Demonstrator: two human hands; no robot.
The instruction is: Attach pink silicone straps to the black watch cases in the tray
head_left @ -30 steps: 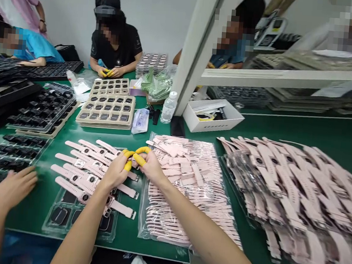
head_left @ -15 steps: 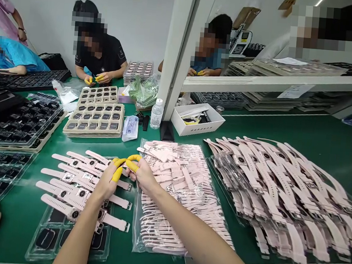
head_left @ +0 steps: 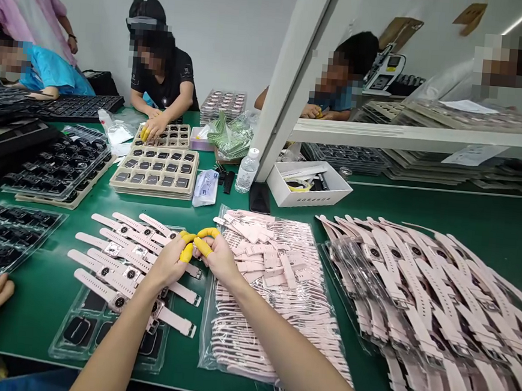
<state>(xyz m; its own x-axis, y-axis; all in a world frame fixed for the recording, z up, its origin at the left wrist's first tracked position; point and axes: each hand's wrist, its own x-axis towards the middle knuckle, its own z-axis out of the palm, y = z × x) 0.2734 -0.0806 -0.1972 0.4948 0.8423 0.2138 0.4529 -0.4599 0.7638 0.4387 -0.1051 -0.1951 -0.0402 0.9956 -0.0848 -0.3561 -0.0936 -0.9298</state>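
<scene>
Bench (head_left: 423,205), green-topped and crowded. The left hand (head_left: 175,255) and right hand (head_left: 220,257), with yellow-covered fingers, meet, pinched closed; what they grip is hidden. Pink-strapped watches (head_left: 123,250) lie across a clear plastic tray (head_left: 106,361), partly blocked by the left forearm. The right forearm crosses a clear bag of pale pink straps (head_left: 249,351). Farther right sit layered trays of pink-strapped watches (head_left: 421,286). Beyond the bag, a clear bottle (head_left: 247,171) and open white box (head_left: 309,193) flank a white post (head_left: 293,65).
</scene>
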